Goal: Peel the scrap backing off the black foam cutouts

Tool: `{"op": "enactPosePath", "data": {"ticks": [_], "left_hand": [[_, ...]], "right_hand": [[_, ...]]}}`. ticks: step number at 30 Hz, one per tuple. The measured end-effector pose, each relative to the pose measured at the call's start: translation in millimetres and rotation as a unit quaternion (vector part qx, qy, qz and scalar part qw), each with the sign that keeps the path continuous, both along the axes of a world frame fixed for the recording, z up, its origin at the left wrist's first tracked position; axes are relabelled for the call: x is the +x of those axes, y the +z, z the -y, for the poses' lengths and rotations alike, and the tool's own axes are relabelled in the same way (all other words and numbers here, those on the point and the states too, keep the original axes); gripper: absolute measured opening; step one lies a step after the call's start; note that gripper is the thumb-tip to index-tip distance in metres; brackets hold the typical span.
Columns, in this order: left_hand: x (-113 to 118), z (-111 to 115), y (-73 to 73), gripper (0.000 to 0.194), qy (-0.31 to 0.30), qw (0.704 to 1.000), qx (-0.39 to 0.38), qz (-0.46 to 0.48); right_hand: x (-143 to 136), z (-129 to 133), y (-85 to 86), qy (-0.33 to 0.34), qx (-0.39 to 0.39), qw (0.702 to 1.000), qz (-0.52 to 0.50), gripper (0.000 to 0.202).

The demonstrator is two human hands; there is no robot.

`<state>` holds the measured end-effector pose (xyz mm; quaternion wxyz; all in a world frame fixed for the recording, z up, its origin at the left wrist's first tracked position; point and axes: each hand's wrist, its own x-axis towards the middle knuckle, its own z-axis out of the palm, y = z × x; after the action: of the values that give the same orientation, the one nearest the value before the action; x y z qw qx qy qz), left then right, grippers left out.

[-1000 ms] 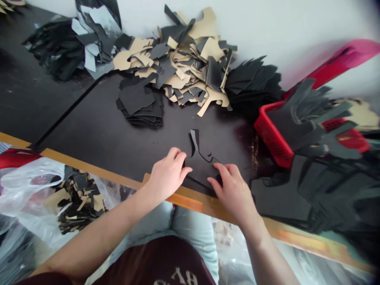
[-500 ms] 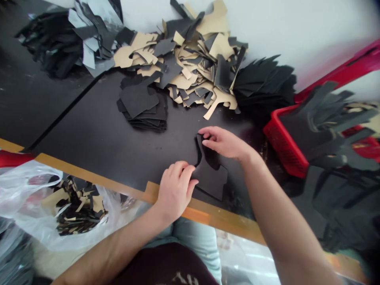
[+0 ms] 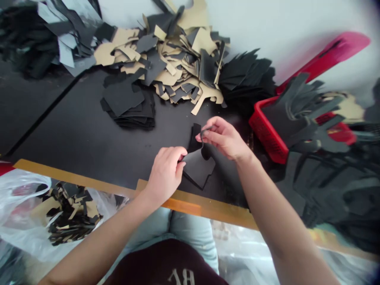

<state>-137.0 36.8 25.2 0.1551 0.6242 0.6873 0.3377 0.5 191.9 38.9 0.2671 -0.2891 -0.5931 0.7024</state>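
On the dark table in front of me lies a cut black sheet piece, with another black layer showing beneath it. My left hand pinches its left edge between thumb and fingers. The narrow upper end of the piece is bent up and gripped by the fingertips of my right hand. A black strip-like end of the lower layer lies flat just left of my right fingers. The material looks like thin foam or leather; I cannot tell which.
Behind stand a neat stack of black pieces, a heap of tan and black scraps and a fanned black pile. A red basket of dark pieces stands right. Below the table edge hangs a plastic bag of scraps.
My right hand has lifted and curled the top layer's narrow end away from the layer below. My left hand now pinches the piece's left edge. The whole view has shifted slightly.
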Motion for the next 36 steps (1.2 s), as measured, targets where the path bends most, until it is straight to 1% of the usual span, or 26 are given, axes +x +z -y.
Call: {"op": "enactPosePath", "data": {"ticks": [2, 4, 7, 10, 13, 15, 16, 17, 18, 19, 20, 21, 22, 24, 26, 29, 32, 34, 36], "left_hand": [[-4, -9, 0.9, 0.020, 0.022, 1.000, -0.014, -0.008], [-6, -15, -2.0, 0.027, 0.048, 0.998, -0.040, -0.008], [-3, -18, -8.6, 0.035, 0.074, 0.996, -0.058, -0.003], [3, -16, -11.5, 0.033, 0.083, 0.994, -0.057, -0.039], [8, -15, -9.9, 0.036, 0.092, 0.991, -0.059, -0.076], [11, -14, -8.6, 0.040, 0.089, 0.990, -0.052, -0.096], [11, -15, -8.4, 0.042, 0.084, 0.990, -0.046, -0.101], [12, -15, -8.6, 0.043, 0.079, 0.991, -0.040, -0.102], [12, -15, -9.2, 0.044, 0.075, 0.992, -0.036, -0.100], [12, -15, -10.3, 0.043, 0.071, 0.992, -0.033, -0.095], [12, -16, -11.5, 0.043, 0.068, 0.993, -0.030, -0.090], [11, -16, -12.9, 0.042, 0.065, 0.994, -0.024, -0.086], [10, -16, -14.5, 0.041, 0.061, 0.995, -0.017, -0.082], [9, -16, -17.6, 0.042, 0.048, 0.996, 0.008, -0.072], [8, -16, -20.7, 0.043, 0.029, 0.997, 0.034, -0.062], [6, -16, -24.8, 0.045, 0.009, 0.997, 0.062, -0.051], [5, -16, -26.0, 0.048, -0.009, 0.997, 0.071, -0.033], [1, -16, -24.8, 0.053, -0.028, 0.998, 0.056, -0.023], [-3, -16, -22.6, 0.063, -0.050, 0.998, 0.029, -0.014]], "right_hand": [[3, 4, -2.2, -0.053, 0.003, 0.998, -0.034, 0.034], [3, 7, -5.0, -0.080, 0.008, 0.996, -0.050, 0.037], [0, 9, -9.3, -0.082, 0.029, 0.995, -0.050, 0.038], [-3, 9, -16.2, -0.093, 0.079, 0.992, -0.031, 0.042], [-6, 7, -25.3, -0.111, 0.100, 0.989, -0.010, 0.056], [-6, 8, -27.9, -0.132, 0.123, 0.983, 0.015, 0.065], [-4, 11, -26.8, -0.151, 0.150, 0.976, 0.039, 0.067], [-1, 15, -23.9, -0.175, 0.193, 0.963, 0.072, 0.066], [4, 22, -19.4, -0.200, 0.247, 0.941, 0.113, 0.063], [10, 31, -13.8, -0.216, 0.306, 0.914, 0.157, 0.058], [18, 41, -8.0, -0.219, 0.362, 0.885, 0.197, 0.052], [27, 52, -2.6, -0.201, 0.406, 0.862, 0.226, 0.044], [36, 63, 1.5, -0.161, 0.435, 0.853, 0.241, 0.036], [52, 83, 3.9, -0.072, 0.468, 0.846, 0.246, 0.027], [63, 96, -1.0, -0.022, 0.496, 0.834, 0.242, 0.026], [66, 101, -13.4, 0.005, 0.530, 0.813, 0.240, 0.024], [61, 99, -20.8, 0.026, 0.539, 0.806, 0.245, 0.023], [57, 97, -22.4, 0.011, 0.541, 0.805, 0.243, 0.022], [55, 97, -23.1, -0.036, 0.527, 0.814, 0.241, 0.021]]}}
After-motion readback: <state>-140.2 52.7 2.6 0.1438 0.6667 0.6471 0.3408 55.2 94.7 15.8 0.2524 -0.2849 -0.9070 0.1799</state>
